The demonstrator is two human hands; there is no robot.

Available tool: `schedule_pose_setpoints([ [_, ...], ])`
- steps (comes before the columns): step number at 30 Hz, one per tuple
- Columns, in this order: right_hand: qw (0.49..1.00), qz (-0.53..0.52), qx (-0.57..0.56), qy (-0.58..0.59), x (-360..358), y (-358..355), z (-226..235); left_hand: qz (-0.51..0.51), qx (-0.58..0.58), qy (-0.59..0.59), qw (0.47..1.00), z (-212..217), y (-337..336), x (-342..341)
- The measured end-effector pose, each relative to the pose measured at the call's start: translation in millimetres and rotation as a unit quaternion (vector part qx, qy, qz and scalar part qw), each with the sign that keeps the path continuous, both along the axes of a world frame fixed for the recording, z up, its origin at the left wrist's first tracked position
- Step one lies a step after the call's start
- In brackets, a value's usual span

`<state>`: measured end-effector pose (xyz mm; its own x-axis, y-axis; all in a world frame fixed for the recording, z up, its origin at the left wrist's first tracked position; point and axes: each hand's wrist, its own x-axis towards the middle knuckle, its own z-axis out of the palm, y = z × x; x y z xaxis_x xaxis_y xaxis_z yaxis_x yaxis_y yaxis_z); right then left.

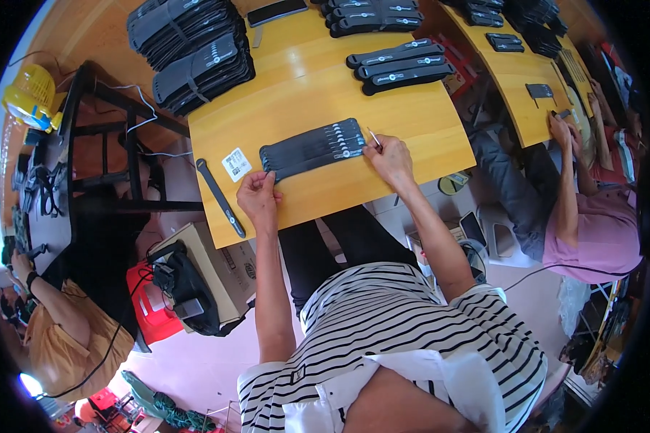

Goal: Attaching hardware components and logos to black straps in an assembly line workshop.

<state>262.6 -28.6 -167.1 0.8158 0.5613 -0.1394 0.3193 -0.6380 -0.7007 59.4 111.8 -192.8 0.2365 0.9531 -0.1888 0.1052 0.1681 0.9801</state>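
A fanned row of black straps [307, 153] with pale printed marks lies on the yellow wooden table in front of me. At its near left corner my left hand [260, 198] has its thumb and fingers pinched on the end of the nearest strap. My right hand [390, 160] is closed around a thin, pen-like tool [372, 136] beside the row's right end; its tip points up and away from me. A single black strap [221, 198] lies apart at the table's left edge. Between it and the row sits a white printed label [235, 164].
Bundled black straps [202, 68] are stacked at the far left, with more strap piles [399, 66] at the far right. A dark phone [276, 12] lies at the back. Co-workers sit left and right, one in a pink shirt [599, 234]. A cardboard box [220, 267] stands on the floor.
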Motion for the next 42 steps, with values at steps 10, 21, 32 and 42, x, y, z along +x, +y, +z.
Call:
schedule_pose_setpoints([
  [10,1.0,0.009,-0.01,-0.008,1.0,0.9,-1.5,0.0,0.0,0.017,1.0,-2.5,1.7,-0.5],
  [21,1.0,0.011,-0.006,-0.011,-0.4,0.8,2.1,0.002,0.002,0.007,1.0,-1.8,0.3,0.4],
  [32,0.999,0.004,-0.018,-0.043,-2.3,2.9,-1.7,0.005,0.007,0.025,1.0,2.7,-1.0,1.9],
  [42,0.999,0.003,-0.026,-0.028,-3.3,3.4,6.5,0.008,0.016,0.036,0.999,3.4,-0.5,2.3],
])
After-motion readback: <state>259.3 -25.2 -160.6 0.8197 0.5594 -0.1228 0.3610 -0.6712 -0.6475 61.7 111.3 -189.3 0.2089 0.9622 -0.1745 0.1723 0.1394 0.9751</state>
